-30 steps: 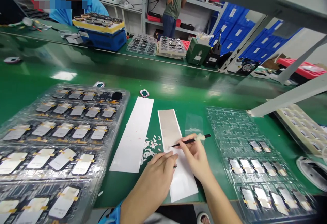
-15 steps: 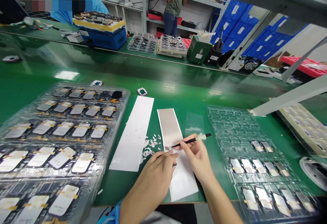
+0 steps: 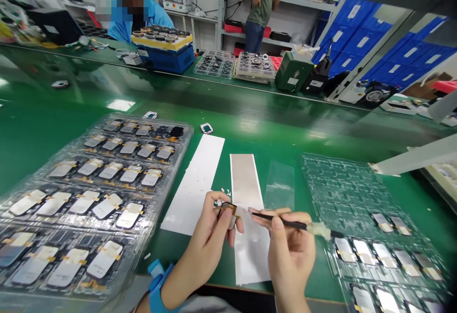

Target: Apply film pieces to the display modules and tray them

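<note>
My left hand (image 3: 210,229) pinches a small screen module (image 3: 232,221) with a silvery back, a dark edge and orange tape, tilted above a long paper strip. In my right hand (image 3: 292,251) is a pair of black tweezers (image 3: 280,220) with pale tape wrapped round the rear part. The tweezer tips point left towards the module, apart from it; a tiny light piece seems to be at the tips. Below lies the strip (image 3: 244,175), grey at its far part and white nearer me. Small white scraps (image 3: 225,192) lie beside it, partly hidden by my left hand.
A clear tray (image 3: 183,153) of silver-backed modules fills the left; another clear tray (image 3: 326,175), partly filled, lies right. A white sheet (image 3: 205,165) and a transparent film (image 3: 280,186) flank the strip. A white post (image 3: 410,156) slants at right. Two people are beyond the bench.
My left hand has lifted off the strip and turned, bringing the module into view. My right hand has moved right and nearer me with the tweezers. The whole view has shifted.
</note>
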A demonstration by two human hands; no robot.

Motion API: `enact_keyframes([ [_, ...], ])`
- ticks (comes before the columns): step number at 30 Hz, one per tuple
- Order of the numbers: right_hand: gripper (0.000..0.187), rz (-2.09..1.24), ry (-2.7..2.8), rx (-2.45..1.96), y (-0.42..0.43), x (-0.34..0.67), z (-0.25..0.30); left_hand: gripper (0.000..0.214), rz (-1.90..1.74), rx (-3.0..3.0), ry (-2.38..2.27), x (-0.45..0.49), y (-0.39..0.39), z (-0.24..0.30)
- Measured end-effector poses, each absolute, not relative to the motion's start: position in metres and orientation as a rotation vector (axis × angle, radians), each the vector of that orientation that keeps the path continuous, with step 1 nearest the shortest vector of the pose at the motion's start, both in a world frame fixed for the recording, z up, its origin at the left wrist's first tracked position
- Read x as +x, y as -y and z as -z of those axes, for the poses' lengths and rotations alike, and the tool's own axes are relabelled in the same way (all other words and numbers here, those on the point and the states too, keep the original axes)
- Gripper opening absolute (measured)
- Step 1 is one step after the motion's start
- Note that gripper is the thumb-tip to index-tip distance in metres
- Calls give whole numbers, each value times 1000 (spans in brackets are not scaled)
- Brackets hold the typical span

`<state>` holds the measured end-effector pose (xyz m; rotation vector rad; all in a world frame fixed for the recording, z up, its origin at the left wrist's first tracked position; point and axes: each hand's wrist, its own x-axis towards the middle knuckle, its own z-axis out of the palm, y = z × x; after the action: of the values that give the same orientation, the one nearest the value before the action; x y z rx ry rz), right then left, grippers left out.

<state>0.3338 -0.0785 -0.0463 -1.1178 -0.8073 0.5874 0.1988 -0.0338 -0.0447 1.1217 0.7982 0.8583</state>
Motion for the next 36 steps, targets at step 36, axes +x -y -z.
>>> enact_keyframes([
  [36,10,-643,818,-1079,80,321,50,24,-886,1063,-797,209,41,43],
])
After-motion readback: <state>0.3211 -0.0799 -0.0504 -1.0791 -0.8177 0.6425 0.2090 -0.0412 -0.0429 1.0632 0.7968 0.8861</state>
